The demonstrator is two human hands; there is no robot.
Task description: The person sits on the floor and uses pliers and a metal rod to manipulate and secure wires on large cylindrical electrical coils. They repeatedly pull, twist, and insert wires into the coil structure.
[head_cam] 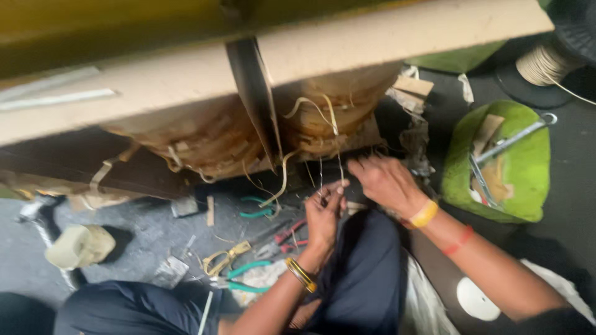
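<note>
A large paper-wrapped winding (205, 139) with loose tape strips and thin wire leads (323, 167) hangs under a pale board (372, 37). My left hand (324, 214), with a yellow bangle at the wrist, pinches the lower ends of the thin wires. My right hand (385, 181), wearing a yellow band and a red thread, grips the wires just beside it, close under the winding. Both hands are above my dark-trousered knee (366, 267).
On the grey floor lie green-handled pliers (245, 276), red-handled pliers (285, 239) and more green-handled cutters (256, 208). A tape roll (81, 245) sits at left. A green cushion (524, 167) holding metal tools is at right, a cord spool (546, 62) behind it, a white disc (475, 299) below.
</note>
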